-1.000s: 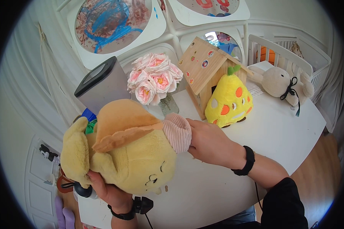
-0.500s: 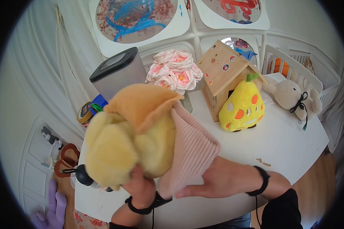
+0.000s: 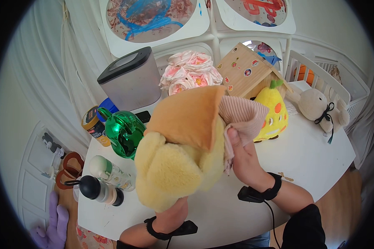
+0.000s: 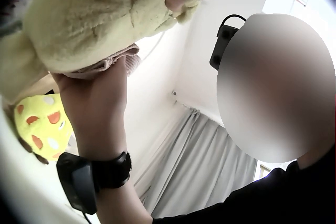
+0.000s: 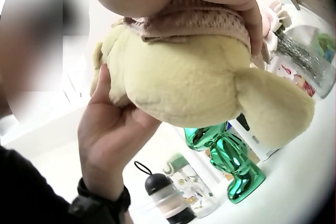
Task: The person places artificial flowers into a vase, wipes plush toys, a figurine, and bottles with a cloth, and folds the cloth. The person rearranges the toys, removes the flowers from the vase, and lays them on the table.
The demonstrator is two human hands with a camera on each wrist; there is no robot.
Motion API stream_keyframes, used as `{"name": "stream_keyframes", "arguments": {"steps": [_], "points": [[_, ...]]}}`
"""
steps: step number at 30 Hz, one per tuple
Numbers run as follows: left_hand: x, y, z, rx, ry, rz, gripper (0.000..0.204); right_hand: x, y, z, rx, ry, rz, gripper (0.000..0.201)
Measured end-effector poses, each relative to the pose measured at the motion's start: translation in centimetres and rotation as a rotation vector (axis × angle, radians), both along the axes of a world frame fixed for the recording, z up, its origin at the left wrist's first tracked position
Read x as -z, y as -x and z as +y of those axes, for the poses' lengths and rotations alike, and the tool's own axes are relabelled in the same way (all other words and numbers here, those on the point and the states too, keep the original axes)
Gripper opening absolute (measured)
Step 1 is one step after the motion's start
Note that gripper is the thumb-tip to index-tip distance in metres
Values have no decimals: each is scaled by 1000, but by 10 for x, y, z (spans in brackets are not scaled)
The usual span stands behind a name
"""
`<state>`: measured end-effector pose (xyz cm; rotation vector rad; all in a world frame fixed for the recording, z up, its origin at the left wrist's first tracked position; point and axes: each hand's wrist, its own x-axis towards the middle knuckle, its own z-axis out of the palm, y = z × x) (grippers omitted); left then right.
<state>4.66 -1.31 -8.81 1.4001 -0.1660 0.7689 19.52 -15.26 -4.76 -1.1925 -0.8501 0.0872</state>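
A pale yellow plush toy (image 3: 170, 174) is held up over the white table (image 3: 212, 220) in front of me. An orange puffed fabric piece (image 3: 187, 116) covers its upper side, and a pink ribbed cloth (image 3: 244, 114) fits round its right end. From below, my left hand (image 3: 173, 216) grips the plush; its thumb and fingers lie against the fur in the right wrist view. My right hand (image 3: 247, 162) grips the pink cloth, thumb over its edge. Folds of the cloth's rim (image 5: 184, 22) lie against the plush body in the right wrist view. The toy's face is hidden.
At left stand a shiny green figure (image 3: 126, 135), a clear bottle (image 3: 116, 176), a black-capped bottle (image 3: 97, 191) and a jar (image 3: 96, 126). Behind are a grey bin (image 3: 133, 83) and pink flowers (image 3: 191, 70). A wooden house (image 3: 249, 68), yellow pear plush (image 3: 276, 110) and rabbit plush (image 3: 313, 103) sit right.
The plush turned its face out of view and shifted right. My right hand, flat beside the stretched cloth half a second ago, moved up and now grips the cloth, which is bunched.
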Motion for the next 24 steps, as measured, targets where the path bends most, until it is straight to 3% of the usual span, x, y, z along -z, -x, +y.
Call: {"name": "stream_keyframes", "arguments": {"steps": [2, 3, 4, 6, 8, 9, 10, 12, 13, 15, 16, 18, 20, 24], "points": [[1, 0, -1, 161, 137, -57, 67, -7, -5, 1, -9, -117, 316, 46], [2, 1, -1, 242, 205, -84, 67, 5, -11, -6, 130, 122, -31, 50], [2, 1, -2, 322, 272, -112, 67, 5, -14, -7, 132, 123, -31, 50], [-4, 3, 1, 404, 339, -138, 68, -6, -21, -8, -323, -103, 759, 50], [-19, 7, 12, 346, 296, -62, 70, -2, -27, -11, -405, -134, 771, 50], [-10, 2, 18, 186, 310, -92, 58, -1, -29, -13, -488, -164, 783, 50], [-16, 2, 23, 191, 308, -91, 58, -7, -27, -15, -485, -168, 782, 50], [-34, 1, 33, 317, 509, 14, 55, -23, -19, -18, -281, 71, 744, 54], [-34, 2, 38, 358, 469, 5, 51, -18, -24, -16, -278, 66, 742, 54], [-34, -10, 35, 268, 502, 17, 50, -3, -37, -7, -535, -77, 1013, 49], [-35, -18, 30, 173, 540, 28, 49, 1, -37, -7, -536, -78, 1013, 49], [-36, -30, 28, 72, 572, 3, 49, 8, -35, -10, -901, -233, 934, 47], [-34, -31, 41, 73, 548, 128, 48, 16, -37, -9, -876, -224, 967, 47], [-40, -31, 40, -15, 478, 91, 48, 27, -46, -7, -896, -237, 943, 45]]}}
